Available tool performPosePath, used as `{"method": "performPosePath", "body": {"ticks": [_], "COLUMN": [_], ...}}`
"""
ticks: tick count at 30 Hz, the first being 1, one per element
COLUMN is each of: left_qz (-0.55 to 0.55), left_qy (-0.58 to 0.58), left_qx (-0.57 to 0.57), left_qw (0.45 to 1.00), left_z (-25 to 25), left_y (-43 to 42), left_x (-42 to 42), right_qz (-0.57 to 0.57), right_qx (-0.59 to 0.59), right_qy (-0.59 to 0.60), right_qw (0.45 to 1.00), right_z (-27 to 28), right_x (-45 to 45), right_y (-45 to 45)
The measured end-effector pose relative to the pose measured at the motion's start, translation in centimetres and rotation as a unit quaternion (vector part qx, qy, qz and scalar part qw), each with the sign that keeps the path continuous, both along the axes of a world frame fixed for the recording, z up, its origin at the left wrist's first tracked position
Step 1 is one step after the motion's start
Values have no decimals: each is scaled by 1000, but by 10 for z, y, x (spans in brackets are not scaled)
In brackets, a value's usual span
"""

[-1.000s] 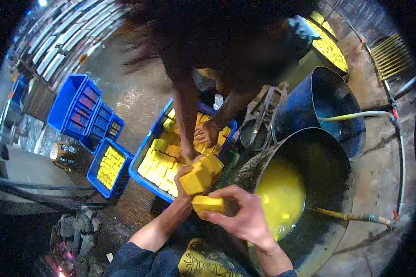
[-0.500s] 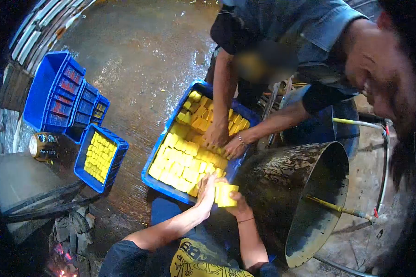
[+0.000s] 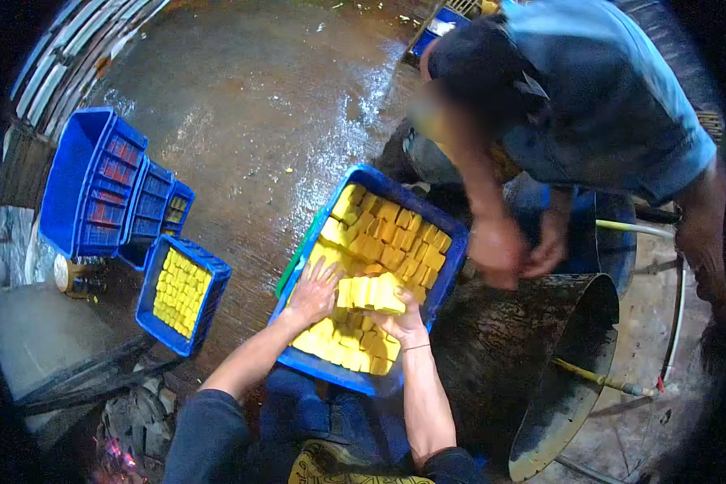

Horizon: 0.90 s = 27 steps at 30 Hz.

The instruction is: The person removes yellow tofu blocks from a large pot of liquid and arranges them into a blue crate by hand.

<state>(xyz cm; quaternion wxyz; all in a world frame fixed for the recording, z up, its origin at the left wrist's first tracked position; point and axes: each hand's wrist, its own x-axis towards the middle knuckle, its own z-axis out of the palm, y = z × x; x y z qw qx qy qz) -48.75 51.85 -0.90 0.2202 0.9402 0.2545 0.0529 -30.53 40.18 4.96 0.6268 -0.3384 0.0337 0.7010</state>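
Note:
A blue crate (image 3: 452, 270) in front of me holds rows of yellow blocks (image 3: 407, 250) that look like tofu. Above its middle, my right hand (image 3: 407, 323) grips a short row of these yellow tofu blocks (image 3: 371, 293) from its right end. My left hand (image 3: 315, 290) lies with fingers spread over the blocks on the left side, close beside the held row's left end. Whether its thumb touches that row I cannot tell.
A co-worker bends over at the upper right, hands (image 3: 500, 250) beside the crate. A large metal drum (image 3: 565, 379) lies on the right. Stacked blue crates (image 3: 97, 181) and a smaller filled crate (image 3: 211, 310) stand left. Embers (image 3: 117, 452) glow at lower left.
My hands have moved from the crate's near edge to above its middle, the right one carrying the tofu row. My left fingers have spread. The co-worker's hands have left the crate, moving right.

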Motion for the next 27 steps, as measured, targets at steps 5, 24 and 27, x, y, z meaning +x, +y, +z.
{"method": "performPosePath", "body": {"ticks": [5, 24, 27], "left_qz": [-49, 218, 195], "left_qy": [133, -26, -146], "left_qx": [-43, -25, -95], "left_qw": [989, 975, 965], "left_z": [6, -11, 69], "left_y": [-6, -25, -78], "left_x": [-4, 54, 99], "right_qz": [68, -15, -83], "right_qx": [-156, -118, -112], "right_qy": [-208, -402, -365], "right_qw": [963, 908, 920], "right_z": [45, 213, 250], "right_x": [-17, -3, -7], "right_y": [73, -181, -245]}}
